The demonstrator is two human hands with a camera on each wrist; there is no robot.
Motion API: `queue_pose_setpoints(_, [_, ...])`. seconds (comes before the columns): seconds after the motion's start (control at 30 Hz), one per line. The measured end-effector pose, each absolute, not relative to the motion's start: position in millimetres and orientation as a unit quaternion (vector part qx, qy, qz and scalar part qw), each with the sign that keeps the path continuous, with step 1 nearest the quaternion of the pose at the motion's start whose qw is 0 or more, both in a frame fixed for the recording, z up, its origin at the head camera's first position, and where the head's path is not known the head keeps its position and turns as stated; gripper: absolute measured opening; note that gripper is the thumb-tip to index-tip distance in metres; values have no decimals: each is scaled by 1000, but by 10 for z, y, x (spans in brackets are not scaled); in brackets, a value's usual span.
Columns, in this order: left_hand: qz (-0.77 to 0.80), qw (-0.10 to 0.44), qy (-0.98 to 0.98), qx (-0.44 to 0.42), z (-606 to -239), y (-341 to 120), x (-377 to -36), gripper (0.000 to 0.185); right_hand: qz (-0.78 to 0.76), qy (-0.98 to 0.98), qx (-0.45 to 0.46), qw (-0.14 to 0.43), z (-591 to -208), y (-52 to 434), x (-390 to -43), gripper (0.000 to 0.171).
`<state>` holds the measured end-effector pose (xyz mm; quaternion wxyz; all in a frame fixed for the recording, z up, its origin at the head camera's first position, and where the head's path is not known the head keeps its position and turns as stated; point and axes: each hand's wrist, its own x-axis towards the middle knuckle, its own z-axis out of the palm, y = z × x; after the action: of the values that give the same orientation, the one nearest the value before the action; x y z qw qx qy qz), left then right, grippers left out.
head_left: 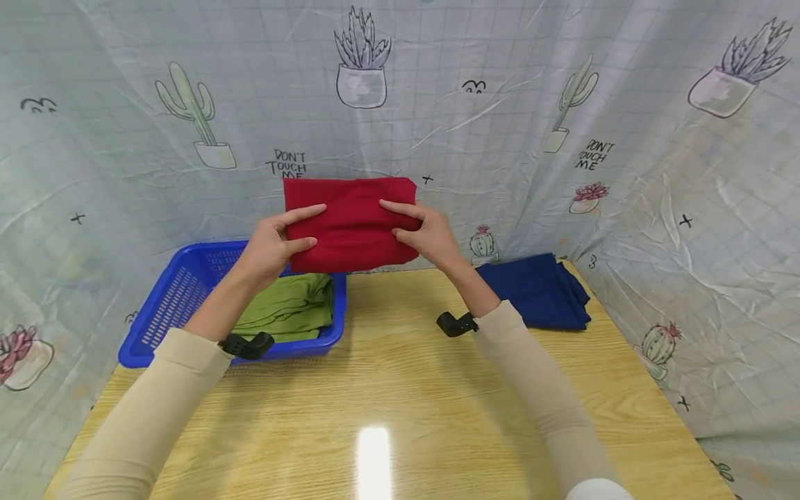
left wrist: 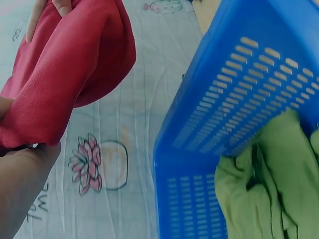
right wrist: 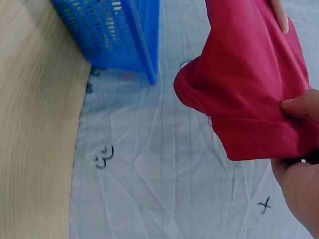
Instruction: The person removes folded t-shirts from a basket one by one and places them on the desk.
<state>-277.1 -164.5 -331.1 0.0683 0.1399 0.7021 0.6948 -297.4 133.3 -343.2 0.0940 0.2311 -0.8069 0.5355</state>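
Observation:
A folded red cloth [head_left: 353, 222] is held up in the air between both hands, above the far edge of the table. My left hand [head_left: 269, 243] grips its left side, thumb and index finger lying on the near face. At the right side my right hand [head_left: 431, 236] pinches it the same way; the other fingers are hidden behind the cloth. In the left wrist view the red cloth [left wrist: 75, 59] sags in a soft fold at its lower part. The right wrist view shows the cloth [right wrist: 254, 84] with a thumb pressed on it and its layered edge hanging.
A blue plastic basket [head_left: 339, 305] with folded green cloth [head_left: 287, 305] in it stands at the back left of the wooden table [head_left: 400, 375]. Folded dark blue cloth [head_left: 537, 292] lies at the back right. A printed curtain [head_left: 450, 139] hangs close behind the table.

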Motion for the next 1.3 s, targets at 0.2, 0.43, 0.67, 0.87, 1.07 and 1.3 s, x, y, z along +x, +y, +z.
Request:
queue_pose_setpoints(0.2, [673, 56, 722, 150, -3361, -1479, -2754, 58, 526, -819, 214, 82, -3401, 1522, -2915, 49])
queue_pose_setpoints(0.43, [659, 61, 731, 166, -3404, -1252, -2733, 56, 520, -831, 186, 65, -3393, 1771, -2847, 50])
queue_pose_setpoints(0.67, [665, 57, 721, 189, -3433, -1002, -2733, 56, 506, -843, 169, 66, -3340, 1999, -2799, 51])
queue_pose_setpoints(0.87, [672, 62, 711, 197, -3494, -822, -2723, 56, 487, -855, 166, 58, -3316, 2154, -2777, 50])
queue_pose_setpoints(1.07, [674, 56, 712, 188, -3569, -701, -2719, 55, 489, -856, 163, 37, -3292, 2250, -2751, 50])
queue_pose_setpoints(1.3, [700, 50, 688, 185, -3663, -533, -2714, 56, 483, -861, 157, 29, -3293, 2334, -2712, 52])
